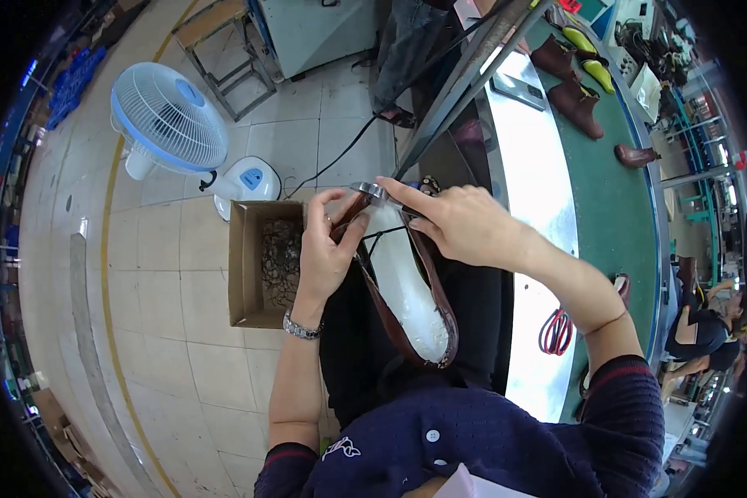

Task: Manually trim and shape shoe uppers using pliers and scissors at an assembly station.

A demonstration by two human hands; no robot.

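Note:
A brown leather shoe upper (444,303) lies sole side up on my lap, its far end tipped away from me. A white insole (407,290) fills its underside, with a dark cord or strap crossing it. My left hand (328,249) grips the upper's far left edge, thumb on the inside and fingers outside. My right hand (465,220) is closed around a hand tool with a silver metal head (368,191), probably pincers. The tool's head sits at the upper's far edge, close to my left fingertips. Its handle is mostly hidden under my right hand.
A cardboard box (241,266) of dark scraps stands left of my legs, with a blue-white fan (170,116) behind it. At right, a metal ledge (548,274) carries red and black cord (556,332). Brown boots (574,106) lie on a green conveyor (610,216). A slanted metal post (465,79) rises ahead.

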